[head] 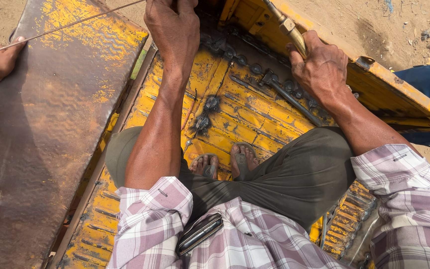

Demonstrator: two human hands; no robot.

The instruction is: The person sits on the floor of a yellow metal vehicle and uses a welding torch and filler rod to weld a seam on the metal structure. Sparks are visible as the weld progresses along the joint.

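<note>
Brass torch [290, 29] at 1 o'clock, right hand [319, 67] fingers wrapped tight around its handle. Left hand [172, 30] at 12 o'clock, fingers curled, pinching one thin rod [65, 27] running toward 10. One yellow chequered plate [235, 112] underneath, two sandalled feet [225, 163] on it.

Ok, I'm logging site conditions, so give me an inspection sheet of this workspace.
Surface: worn yellow-painted metal panel, scorched black in spots.
Job's things: brass-tipped torch; thin metal rod.
Clutter: dark flat bar lying on the panel; black wallet-like case in the shirt pocket.
Grippers: right hand grips the torch; left hand closed at the rod's end.
Cables: nothing seen.
Surroundings: rusty brown metal sheet; another person's hand on it; sandy ground.
</note>
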